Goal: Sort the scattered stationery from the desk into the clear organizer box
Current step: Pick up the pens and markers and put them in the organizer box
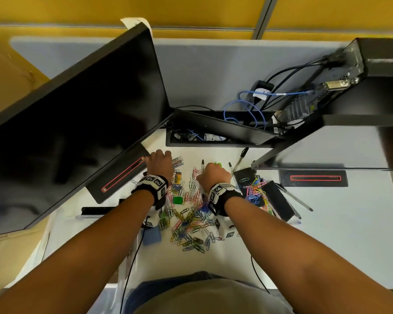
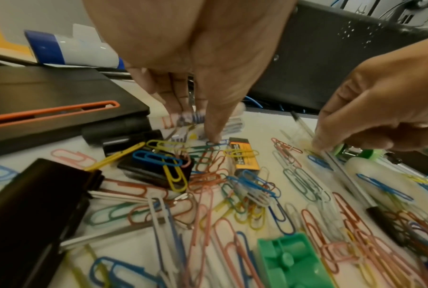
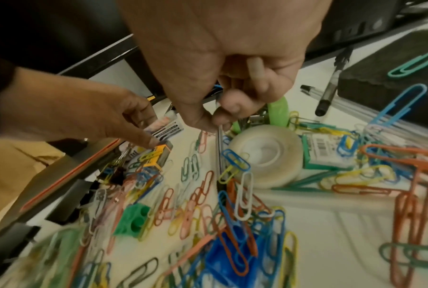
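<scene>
Both hands low over the clutter at the far side of the surface (image 1: 327, 234), working at once

Right hand (image 3: 223, 64): grip closed, thumb and fingertips pinching the upper end of a clear pen (image 3: 219, 148). The pen slants down from the grip into the paper clips (image 3: 208, 214), and a blue clip and a yellow one hang off its barrel. The end-on pinch probably serves to draw the pen out lengthwise, so it drags less of the pile with it; the snagged clips may well ride along regardless. Just beyond the grip, a green-handled tool, most of it hidden. Beside the pen, to the outer side, a roll of clear tape (image 3: 264, 154)

Left hand (image 2: 195, 58): fingers extended, no closure on anything. One fingertip (image 2: 214, 136) comes down on or right at a flat printed packet (image 2: 183, 118) lying by the monitor base (image 2: 60, 109); whether it presses the packet or the clips at its edge is not clear. A yellow eraser (image 2: 243, 155) lies just inboard of that fingertip. Judged a reach or a pinning touch ahead of a pickup

Green sharpener (image 2: 292, 261) lies nearer the wrists, in the clip heap

Clear organizer box: not identifiable in any view. Stationery all on the surface apart from the pen, so sorting looks early
</scene>
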Available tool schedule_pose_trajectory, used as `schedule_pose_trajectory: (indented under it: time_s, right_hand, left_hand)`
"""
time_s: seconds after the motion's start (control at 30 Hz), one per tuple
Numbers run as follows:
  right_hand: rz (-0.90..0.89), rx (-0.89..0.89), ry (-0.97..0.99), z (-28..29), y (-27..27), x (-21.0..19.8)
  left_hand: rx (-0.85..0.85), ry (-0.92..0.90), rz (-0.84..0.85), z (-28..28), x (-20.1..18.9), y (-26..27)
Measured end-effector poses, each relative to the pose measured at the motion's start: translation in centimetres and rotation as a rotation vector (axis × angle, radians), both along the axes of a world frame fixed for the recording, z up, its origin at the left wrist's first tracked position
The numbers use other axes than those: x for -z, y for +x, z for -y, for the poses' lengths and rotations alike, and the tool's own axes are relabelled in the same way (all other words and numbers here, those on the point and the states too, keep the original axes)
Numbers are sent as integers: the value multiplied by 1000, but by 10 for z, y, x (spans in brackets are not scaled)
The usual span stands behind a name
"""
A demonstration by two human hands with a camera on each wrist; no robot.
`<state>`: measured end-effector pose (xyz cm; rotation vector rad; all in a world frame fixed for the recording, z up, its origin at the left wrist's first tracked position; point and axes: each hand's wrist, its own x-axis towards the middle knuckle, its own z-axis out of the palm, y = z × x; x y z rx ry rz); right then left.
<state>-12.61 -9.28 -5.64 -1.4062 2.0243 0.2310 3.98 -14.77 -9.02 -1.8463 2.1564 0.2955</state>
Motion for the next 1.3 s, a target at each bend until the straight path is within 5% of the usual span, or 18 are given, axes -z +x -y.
schedule_pose_trajectory:
  time_s: [0.43, 0.67, 1.3]
  right_hand:
    - [166, 90, -128, -8, -15, -18]
    - [275, 75, -233, -25, -4, -31]
    - [488, -368, -486, -79, 109, -72]
  left_hand:
    - [80, 3, -220, -3, -30, 1]
    - [-141, -69, -516, -16, -79, 12]
    - [-631, -324, -825, -154, -151, 124]
